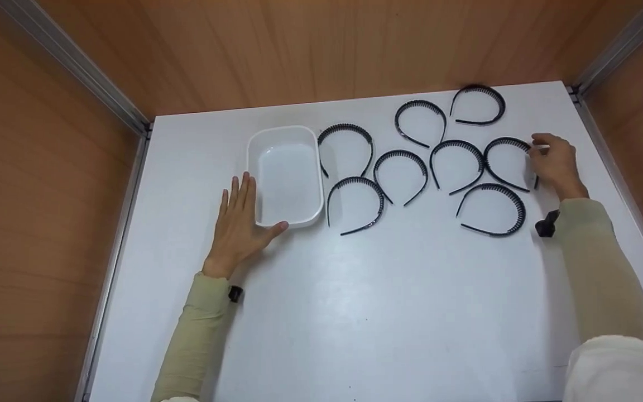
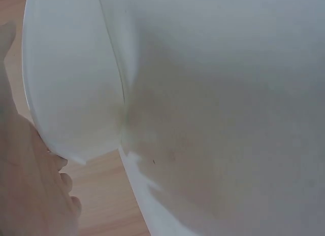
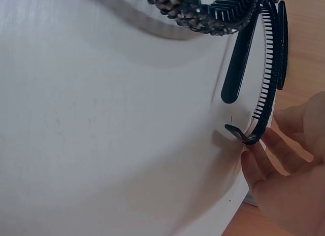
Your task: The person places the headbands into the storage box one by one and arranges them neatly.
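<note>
My left hand lies with straight fingers along the left side of a white plastic tray, its thumb at the near edge. In the left wrist view, fingers lie against the wall of this tray. At the far right, my right hand pinches the right side of a black toothed headband with bent fingers. The right wrist view shows fingertips of the right hand at the outer edge of this headband, near one end; part of the band is hidden behind the fingers.
Several more black headbands lie between the tray and the right hand, including one below it and one at the back. Two stand right by the tray's right side. Wooden panels border the white table at the back and sides.
</note>
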Tool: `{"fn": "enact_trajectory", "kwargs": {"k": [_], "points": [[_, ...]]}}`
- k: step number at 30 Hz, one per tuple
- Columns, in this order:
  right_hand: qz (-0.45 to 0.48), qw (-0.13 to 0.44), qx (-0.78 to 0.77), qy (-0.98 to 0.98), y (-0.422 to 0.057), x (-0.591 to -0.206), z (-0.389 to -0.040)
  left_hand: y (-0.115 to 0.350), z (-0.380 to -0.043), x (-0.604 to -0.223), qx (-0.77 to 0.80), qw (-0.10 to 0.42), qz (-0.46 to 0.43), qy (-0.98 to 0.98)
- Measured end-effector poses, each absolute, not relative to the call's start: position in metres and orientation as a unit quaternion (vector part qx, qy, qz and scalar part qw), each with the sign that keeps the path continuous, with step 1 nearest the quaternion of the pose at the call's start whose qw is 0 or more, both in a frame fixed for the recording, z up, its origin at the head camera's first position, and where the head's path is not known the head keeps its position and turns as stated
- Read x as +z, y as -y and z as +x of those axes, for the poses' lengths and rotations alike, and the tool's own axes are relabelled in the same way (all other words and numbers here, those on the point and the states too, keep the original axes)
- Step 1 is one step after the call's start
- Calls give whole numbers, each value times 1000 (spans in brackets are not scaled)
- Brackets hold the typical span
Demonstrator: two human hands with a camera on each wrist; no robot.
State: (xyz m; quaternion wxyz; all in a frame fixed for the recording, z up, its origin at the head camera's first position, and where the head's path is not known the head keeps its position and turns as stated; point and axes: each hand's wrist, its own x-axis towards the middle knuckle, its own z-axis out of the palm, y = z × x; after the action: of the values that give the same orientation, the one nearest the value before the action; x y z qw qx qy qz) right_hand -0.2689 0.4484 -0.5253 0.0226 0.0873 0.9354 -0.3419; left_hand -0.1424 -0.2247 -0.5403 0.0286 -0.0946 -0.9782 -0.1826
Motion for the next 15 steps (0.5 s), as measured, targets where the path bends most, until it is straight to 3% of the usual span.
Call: {"fn": "enact_trajectory", "kwargs": {"k": [15], "points": [[109, 18, -342, -933, -450, -526, -267, 227, -141, -541, -202, 23, -80, 976]]}}
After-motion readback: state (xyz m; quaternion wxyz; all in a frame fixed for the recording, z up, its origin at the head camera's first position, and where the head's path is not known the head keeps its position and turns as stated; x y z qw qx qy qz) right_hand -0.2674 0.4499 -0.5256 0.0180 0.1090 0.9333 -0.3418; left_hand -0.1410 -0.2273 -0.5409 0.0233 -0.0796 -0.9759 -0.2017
